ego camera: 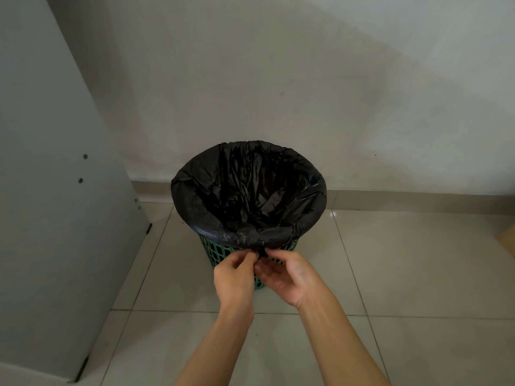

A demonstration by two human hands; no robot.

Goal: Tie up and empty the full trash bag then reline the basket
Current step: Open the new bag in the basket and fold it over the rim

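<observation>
A green lattice basket (pixel 214 250) stands on the tiled floor against the wall. A black trash bag (pixel 248 190) lines it, its edge folded down over the rim all around. The inside of the bag looks dark and crumpled; I cannot tell what it holds. At the near side of the rim, my left hand (pixel 237 274) and my right hand (pixel 287 277) meet, fingertips pinching a small gathered bunch of the bag's edge between them, just below the rim.
A tall grey cabinet panel (pixel 50 190) stands close on the left, with screws on its face. The pale wall (pixel 278 79) and skirting run behind the basket. A brown corner of something (pixel 507 240) shows at the right edge. Tiled floor (pixel 404 274) surrounds the basket.
</observation>
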